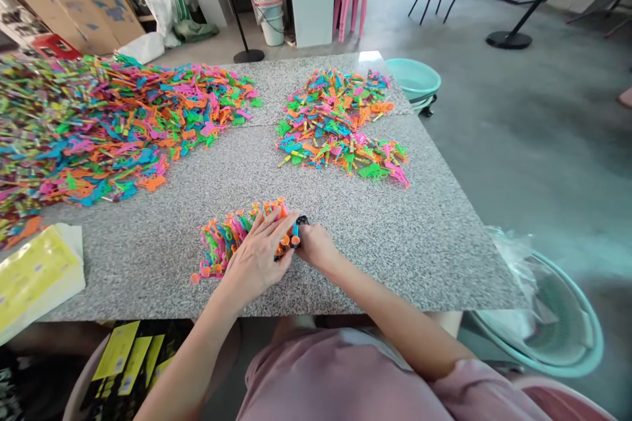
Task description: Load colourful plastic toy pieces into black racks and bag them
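A tight row of small plastic toys (224, 240) in pink, green, blue and orange lies on the granite table, with orange cup-shaped tips along both sides. My left hand (257, 256) lies across the row's right end, fingers on the far side and thumb on the near side, gripping the toys. My right hand (318, 247) is closed against that same end, its fingertips partly hidden. Between the hands shows a dark patterned piece (303, 220), seemingly the edge of a black bag, which the right fingers pinch.
A large heap of similar toys (113, 125) covers the table's left, and a smaller heap (340, 122) lies at the back. Yellow-printed packets (42, 270) lie at left. Teal baskets (587, 335) stand beyond the right edge. A bin with black-and-yellow packets (123, 358) sits below the front edge.
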`<state>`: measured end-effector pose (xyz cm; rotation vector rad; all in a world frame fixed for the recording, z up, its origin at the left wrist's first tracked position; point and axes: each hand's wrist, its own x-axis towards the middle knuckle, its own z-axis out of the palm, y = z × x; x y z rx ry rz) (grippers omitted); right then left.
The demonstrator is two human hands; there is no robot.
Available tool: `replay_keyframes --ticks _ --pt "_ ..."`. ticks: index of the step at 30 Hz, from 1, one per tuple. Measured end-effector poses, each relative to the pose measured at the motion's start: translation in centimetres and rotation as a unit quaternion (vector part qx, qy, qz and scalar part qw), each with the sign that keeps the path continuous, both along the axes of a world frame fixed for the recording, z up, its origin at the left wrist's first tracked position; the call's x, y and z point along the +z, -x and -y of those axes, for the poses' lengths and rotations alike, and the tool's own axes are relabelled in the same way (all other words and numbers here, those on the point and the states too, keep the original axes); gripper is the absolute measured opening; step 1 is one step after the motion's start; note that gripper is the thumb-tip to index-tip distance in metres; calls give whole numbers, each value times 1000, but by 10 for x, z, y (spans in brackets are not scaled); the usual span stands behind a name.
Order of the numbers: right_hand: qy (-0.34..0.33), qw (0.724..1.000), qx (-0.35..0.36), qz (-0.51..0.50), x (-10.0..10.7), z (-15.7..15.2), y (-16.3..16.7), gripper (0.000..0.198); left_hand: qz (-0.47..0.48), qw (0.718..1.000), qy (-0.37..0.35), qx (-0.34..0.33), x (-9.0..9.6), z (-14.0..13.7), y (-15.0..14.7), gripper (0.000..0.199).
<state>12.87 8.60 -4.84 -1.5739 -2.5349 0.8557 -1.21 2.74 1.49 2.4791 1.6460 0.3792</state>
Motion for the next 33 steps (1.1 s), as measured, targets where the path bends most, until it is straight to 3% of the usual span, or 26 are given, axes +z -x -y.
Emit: replay_keyframes --ticks 5,9,11,14,16,20,22,24,28,31,33 --pt "6 1000 20 -9 -9 11 10 22 -10 999 -35 1 -1 -5 -5 30" --pt "-19 990 62 -124 -21 -6 -26 24 -18 998 -66 -7 -11 -10 -3 22" --pt "-95 986 5 -134 -18 -38 -66 34 -20 997 -79 -16 -16 -12 1 23" --pt "-204 950 -236 12 -6 -98 -128 41 -15 995 -89 -29 -21 -13 4 26" --pt "-195 948 -233 94 -2 -123 -151 39 -14 995 -96 -30 -21 -13 6 27" --pt "-130 974 -131 132 -8 -110 -140 22 -28 994 -101 -37 -17 -10 8 28" --pt "-101 982 -88 132 -12 -90 -128 28 -36 994 -97 -44 -15 -8 11 29" --pt "-118 983 -38 136 -12 -81 -121 26 -38 994 -91 -47 -14 -6 14 30" --pt "-239 951 145 130 -7 -106 -113 27 -49 995 -78 -46 -10 -3 16 31" --pt "-242 927 262 120 -7 -134 -106 25 -51 996 -69 -38 -7 -1 13 30" --pt "-222 929 279 96 -9 -141 -105 22 -46 997 -58 -29 -6 1 11 31"
